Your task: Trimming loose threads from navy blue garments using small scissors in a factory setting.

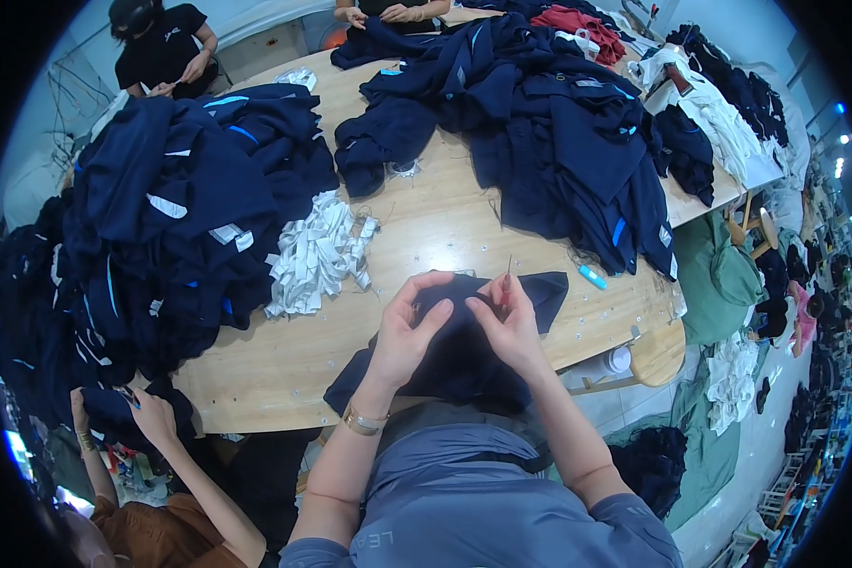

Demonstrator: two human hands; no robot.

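Observation:
A dark navy garment (454,357) lies bunched in front of me, over the table edge and down toward my lap. My left hand (409,327) holds its upper part, with thumb and index finger curved around the cloth and the other fingers partly hidden. Close beside it, my right hand (509,327) is closed on a small pointed tool (506,280) with a reddish handle. Its thin metal tip points up, away from the cloth. The right thumb reaches toward the fabric between both hands.
Large navy garment piles cover the table (426,227) at left (189,189) and far right (577,151). White fabric strips (320,256) lie in a heap. A turquoise marker (592,276) rests right. Co-workers' hands (156,417) work at left and across. A stool (657,354) stands right.

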